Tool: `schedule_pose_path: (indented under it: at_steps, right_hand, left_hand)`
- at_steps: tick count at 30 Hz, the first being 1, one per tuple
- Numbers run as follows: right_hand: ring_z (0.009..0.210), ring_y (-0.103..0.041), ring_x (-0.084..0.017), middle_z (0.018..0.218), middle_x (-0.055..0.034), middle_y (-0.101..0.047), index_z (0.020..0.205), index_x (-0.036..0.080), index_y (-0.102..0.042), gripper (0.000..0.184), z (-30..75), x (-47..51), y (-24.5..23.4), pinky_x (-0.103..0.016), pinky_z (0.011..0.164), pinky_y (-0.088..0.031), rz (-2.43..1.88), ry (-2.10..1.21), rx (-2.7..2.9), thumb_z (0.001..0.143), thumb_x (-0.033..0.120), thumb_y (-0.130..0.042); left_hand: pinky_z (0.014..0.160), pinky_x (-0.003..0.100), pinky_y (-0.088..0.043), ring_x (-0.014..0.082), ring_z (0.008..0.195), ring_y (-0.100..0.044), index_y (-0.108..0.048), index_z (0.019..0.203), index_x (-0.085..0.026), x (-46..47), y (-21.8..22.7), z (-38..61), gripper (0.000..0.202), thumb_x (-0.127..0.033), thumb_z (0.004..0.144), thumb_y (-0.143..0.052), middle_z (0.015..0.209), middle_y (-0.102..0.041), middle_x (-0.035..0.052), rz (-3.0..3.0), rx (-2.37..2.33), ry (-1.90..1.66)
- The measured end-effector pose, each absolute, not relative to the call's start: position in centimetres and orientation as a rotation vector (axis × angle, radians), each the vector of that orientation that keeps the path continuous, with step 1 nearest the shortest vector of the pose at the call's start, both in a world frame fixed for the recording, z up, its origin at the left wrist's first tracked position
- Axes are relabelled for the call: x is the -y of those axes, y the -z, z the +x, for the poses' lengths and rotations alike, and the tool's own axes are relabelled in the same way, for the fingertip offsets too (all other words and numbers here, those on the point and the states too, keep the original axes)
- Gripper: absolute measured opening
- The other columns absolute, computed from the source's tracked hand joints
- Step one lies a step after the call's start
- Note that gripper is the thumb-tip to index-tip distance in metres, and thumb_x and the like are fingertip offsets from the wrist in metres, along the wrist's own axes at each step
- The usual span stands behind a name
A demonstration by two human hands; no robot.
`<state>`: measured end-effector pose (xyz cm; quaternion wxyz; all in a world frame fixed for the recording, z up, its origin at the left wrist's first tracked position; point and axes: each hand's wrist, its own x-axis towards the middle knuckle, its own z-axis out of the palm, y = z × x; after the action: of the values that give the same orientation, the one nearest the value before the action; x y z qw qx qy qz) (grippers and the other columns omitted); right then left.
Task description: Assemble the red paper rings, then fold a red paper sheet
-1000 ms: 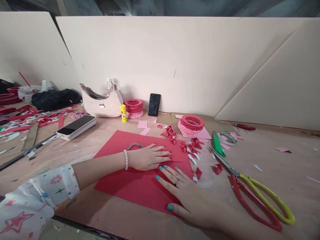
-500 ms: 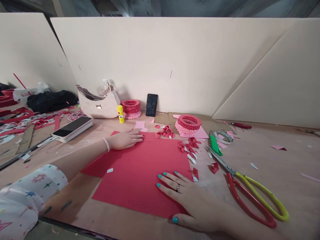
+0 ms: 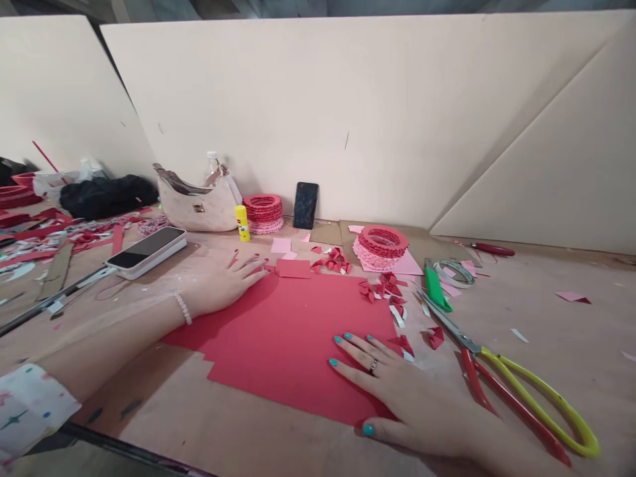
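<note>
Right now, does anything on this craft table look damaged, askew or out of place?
The red sheet under the left hand and right hand has a stepped notch in its near-left edge. Red and white scraps lie strewn by its far-right corner.

A paper-craft workplace: a desk [image 3: 278,430] walled by plain beige boards [image 3: 348,112] and strewn with red paper scraps [image 3: 59,232], stacked paper rings [image 3: 381,245], a glue stick [image 3: 242,223], tape [image 3: 452,273], big scissors [image 3: 517,391] and red card sheets [image 3: 293,331].
</note>
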<state>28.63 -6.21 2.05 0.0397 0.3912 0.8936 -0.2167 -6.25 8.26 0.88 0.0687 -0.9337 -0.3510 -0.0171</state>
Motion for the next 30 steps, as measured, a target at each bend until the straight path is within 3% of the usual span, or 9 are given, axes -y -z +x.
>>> schedule_pose_path:
  at_steps: [2,6,9,14,18,23,30]
  right_hand:
    - [0.134,-0.015,-0.034,0.149,-0.0031,-0.014,0.139,0.039,-0.016,0.065,28.9,6.1,-2.2,-0.060,0.102,-0.020,1.187,0.693,-2.717,0.083,0.057,-0.042]
    - [0.134,-0.016,-0.033,0.149,-0.0035,-0.016,0.139,0.037,-0.019,0.065,29.1,6.2,-2.1,-0.057,0.104,-0.019,1.196,0.730,-2.736,0.082,0.054,-0.046]
    - [0.134,-0.016,-0.032,0.149,-0.0035,-0.015,0.139,0.037,-0.019,0.066,29.0,6.3,-2.1,-0.056,0.104,-0.018,1.209,0.748,-2.724,0.082,0.054,-0.046]
    - [0.135,-0.012,-0.032,0.149,-0.0032,-0.012,0.139,0.037,-0.018,0.066,28.9,6.4,-2.3,-0.055,0.105,-0.016,1.238,0.794,-2.685,0.082,0.052,-0.047]
    - [0.135,-0.010,-0.032,0.150,-0.0032,-0.010,0.140,0.036,-0.018,0.067,29.1,6.2,-2.2,-0.055,0.106,-0.012,1.217,0.850,-2.690,0.082,0.054,-0.047]
    - [0.135,-0.008,-0.034,0.150,-0.0008,-0.009,0.139,0.037,-0.018,0.069,29.5,6.0,-2.0,-0.057,0.106,-0.010,1.221,0.894,-2.675,0.080,0.056,-0.049]
    - [0.135,-0.006,-0.034,0.150,-0.0014,-0.006,0.140,0.038,-0.015,0.069,29.3,6.0,-1.7,-0.061,0.104,-0.010,1.180,0.826,-2.681,0.081,0.059,-0.045]
  left_hand:
    - [0.104,0.057,-0.007,0.0273,0.134,-0.017,-0.036,0.134,-0.020,-7.7,-1.4,-5.4,0.047,-0.011,0.090,-0.024,0.142,-0.033,0.0093,-2.846,1.016,0.045]
    - [0.109,0.045,-0.011,0.0239,0.134,-0.019,-0.027,0.139,-0.022,-4.5,-2.2,-2.1,0.049,-0.026,0.091,-0.036,0.145,-0.027,0.0078,-3.164,0.614,-0.056]
    - [0.110,0.042,-0.008,0.0216,0.134,-0.020,-0.015,0.143,-0.022,-3.3,-1.9,0.0,0.058,-0.039,0.092,-0.036,0.146,-0.025,0.0078,-3.299,0.505,-0.119]
    - [0.108,0.042,-0.012,0.0225,0.134,-0.020,-0.018,0.142,-0.018,-5.0,-0.4,-0.2,0.054,-0.041,0.094,-0.027,0.147,-0.020,0.0092,-3.182,0.907,-0.097]
    - [0.109,0.043,-0.010,0.0236,0.134,-0.021,-0.024,0.141,-0.015,-6.1,0.5,-1.5,0.056,-0.046,0.094,-0.023,0.145,-0.025,0.0104,-3.006,1.098,-0.061]
    - [0.107,0.047,-0.018,0.0290,0.133,-0.021,-0.029,0.139,-0.012,-6.5,0.3,-2.2,0.060,-0.049,0.093,-0.024,0.144,-0.026,0.0134,-2.798,1.412,-0.114]
    - [0.107,0.048,-0.019,0.0278,0.133,-0.023,-0.031,0.138,-0.011,-6.7,0.1,-2.4,0.055,-0.044,0.093,-0.027,0.143,-0.028,0.0129,-2.811,1.373,-0.060]
